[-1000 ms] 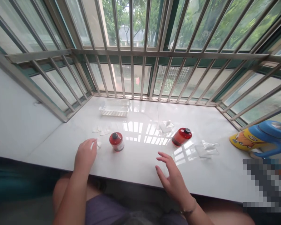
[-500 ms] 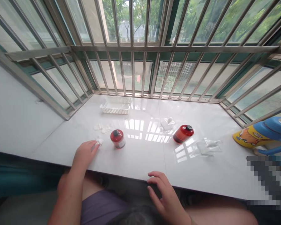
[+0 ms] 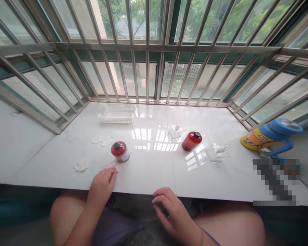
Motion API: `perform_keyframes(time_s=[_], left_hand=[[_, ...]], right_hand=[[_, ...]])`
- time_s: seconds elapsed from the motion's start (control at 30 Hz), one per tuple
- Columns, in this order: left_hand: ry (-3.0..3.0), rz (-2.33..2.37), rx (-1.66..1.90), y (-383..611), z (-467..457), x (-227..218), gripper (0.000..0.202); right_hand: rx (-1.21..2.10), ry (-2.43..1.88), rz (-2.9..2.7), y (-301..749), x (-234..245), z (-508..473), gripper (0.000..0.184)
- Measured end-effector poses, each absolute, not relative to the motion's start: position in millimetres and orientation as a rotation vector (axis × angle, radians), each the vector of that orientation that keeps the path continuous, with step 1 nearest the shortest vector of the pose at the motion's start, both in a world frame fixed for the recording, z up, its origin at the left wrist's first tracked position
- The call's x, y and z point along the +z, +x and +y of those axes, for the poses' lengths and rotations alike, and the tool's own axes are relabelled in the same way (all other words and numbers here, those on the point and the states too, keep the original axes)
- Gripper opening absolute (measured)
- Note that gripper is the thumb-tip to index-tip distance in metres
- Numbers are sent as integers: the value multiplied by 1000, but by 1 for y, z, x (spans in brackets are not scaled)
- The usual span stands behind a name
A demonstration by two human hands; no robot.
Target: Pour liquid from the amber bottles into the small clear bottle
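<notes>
My left hand (image 3: 101, 185) lies on the white ledge (image 3: 149, 174) near its front edge. Its fingertips pinch a small white cotton piece (image 3: 116, 166) just in front of an upright red bottle with a black cap (image 3: 120, 151). My right hand (image 3: 169, 209) hangs at the ledge's front edge over my lap, fingers loosely bent and holding nothing. A second red bottle (image 3: 191, 141) lies on its side to the right of the middle. More white cotton pieces lie to the left (image 3: 80, 165) and behind the upright bottle (image 3: 101, 140).
A white slotted basket (image 3: 116, 117) stands at the back left by the window bars. Clear plastic wrappers lie near the tipped bottle (image 3: 176, 131) and to its right (image 3: 217, 152). A blue and yellow jug (image 3: 270, 135) lies at the far right.
My left hand drew back toward the front edge and to the right with a cotton piece, uncovering another piece at the left. My right hand pulled off the ledge to its edge.
</notes>
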State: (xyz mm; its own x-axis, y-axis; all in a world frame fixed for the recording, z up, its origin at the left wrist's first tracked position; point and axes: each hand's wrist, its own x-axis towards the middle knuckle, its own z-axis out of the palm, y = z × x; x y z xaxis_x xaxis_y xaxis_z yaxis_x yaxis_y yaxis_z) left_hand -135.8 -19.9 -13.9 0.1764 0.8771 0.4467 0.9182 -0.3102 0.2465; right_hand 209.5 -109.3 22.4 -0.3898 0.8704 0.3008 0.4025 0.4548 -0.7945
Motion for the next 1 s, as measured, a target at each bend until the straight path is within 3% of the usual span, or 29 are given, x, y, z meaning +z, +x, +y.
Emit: perform_keyframes(time_s=[0.17, 0.4, 0.5, 0.7, 0.87, 1.0], left_hand=[[-2654, -1466, -825, -68, -56, -11, 18], [-2720, -1387, -913, -58, -66, 13, 19], [-2621, -1441, -983, -72, -60, 23, 16], [-2382, -1572, -1153, -86, -48, 40, 13], [-2117, -1721, -1261, -86, -28, 52, 22], [-2046, -1819, -1381, -83, -6, 56, 42]], right_hand=[[697, -1055, -2137, 204, 23, -100, 34], [390, -1049, -2464, 166, 12, -60, 55], [382, -994, -2565, 145, 6, -41, 57], [512, -1057, -2658, 135, 5, -32, 78], [497, -1177, -2638, 163, 3, -43, 81], [331, -1419, -2607, 204, -11, -50, 78]])
